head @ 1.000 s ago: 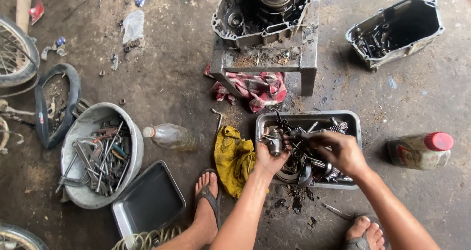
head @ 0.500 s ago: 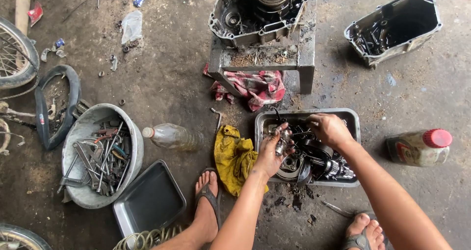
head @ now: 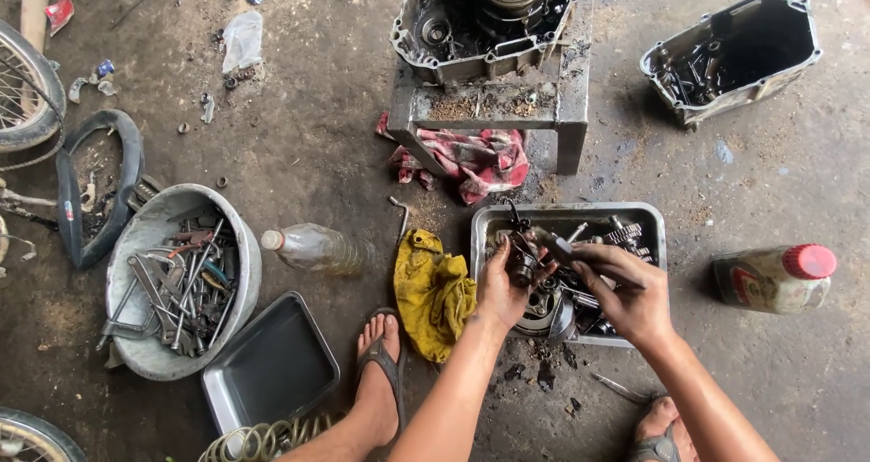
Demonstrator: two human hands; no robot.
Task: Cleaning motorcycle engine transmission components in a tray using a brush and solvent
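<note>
My left hand (head: pixel 504 285) grips a small dark greasy engine part (head: pixel 523 261) over the metal tray (head: pixel 480 223) full of oily gears and shafts. My right hand (head: pixel 623 292) pinches a short metal shaft (head: pixel 555 245) that points at that part, the two nearly touching. Both hands hover just above the tray's contents. A yellow rag (head: pixel 433 290) lies on the floor left of the tray.
An engine case (head: pixel 485 18) rests on a small metal stand (head: pixel 494 118) with a red rag (head: pixel 476 158) under it. Around me are a cover casing (head: pixel 734 54), a red-capped bottle (head: pixel 775 276), a clear bottle (head: pixel 317 247), a bowl of tools (head: pixel 145 231) and an empty tray (head: pixel 267 367).
Both hands lifted from deep in the tray. The left hand picked up the dark part and the right hand brought the shaft over to it.
</note>
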